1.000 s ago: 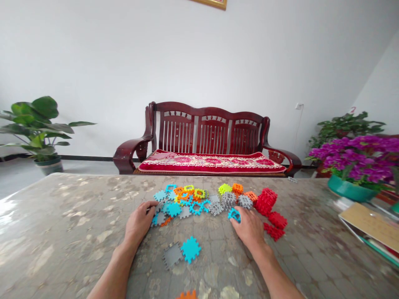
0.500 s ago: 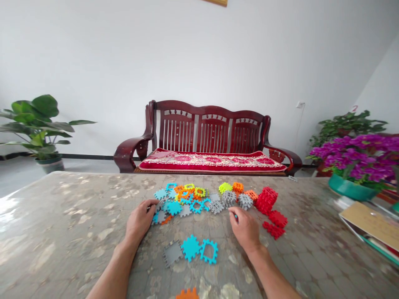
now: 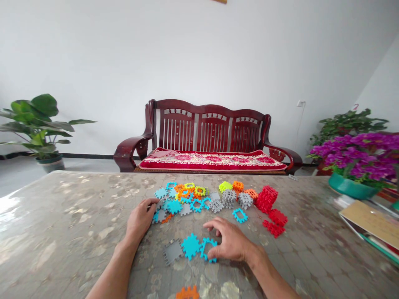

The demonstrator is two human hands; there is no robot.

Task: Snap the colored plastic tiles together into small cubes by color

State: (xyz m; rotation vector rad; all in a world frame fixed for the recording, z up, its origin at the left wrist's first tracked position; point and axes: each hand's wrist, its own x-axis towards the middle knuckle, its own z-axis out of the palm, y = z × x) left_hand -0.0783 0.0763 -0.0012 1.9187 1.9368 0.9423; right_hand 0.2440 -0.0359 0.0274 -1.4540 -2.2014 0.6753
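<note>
My right hand (image 3: 229, 240) hovers with fingers spread over a light-blue frame-shaped interlocking piece (image 3: 205, 255). Its thumb overlaps that piece, and the hand holds nothing. Left of it in the row lie a solid light-blue piece (image 3: 191, 246) and a grey square piece (image 3: 173, 251). My left hand (image 3: 141, 220) rests at the left end of a pile of blue, grey, orange and yellow pieces, fingers bent loosely and somewhat apart beside a grey piece (image 3: 161, 216). Another blue frame piece (image 3: 240, 215) lies alone beyond my right hand.
Stacked grey pieces (image 3: 229, 199) and red pieces (image 3: 266, 200) stand to the right of the pile. An orange piece (image 3: 187, 292) lies at the near edge of view. Purple flowers in a teal pot (image 3: 352, 186) and a folder (image 3: 370, 218) are on the table's right side.
My right hand has moved left and nearer, from beside the grey stacks to the blue row, and has opened. A blue frame piece now lies where it was. My left hand stays put.
</note>
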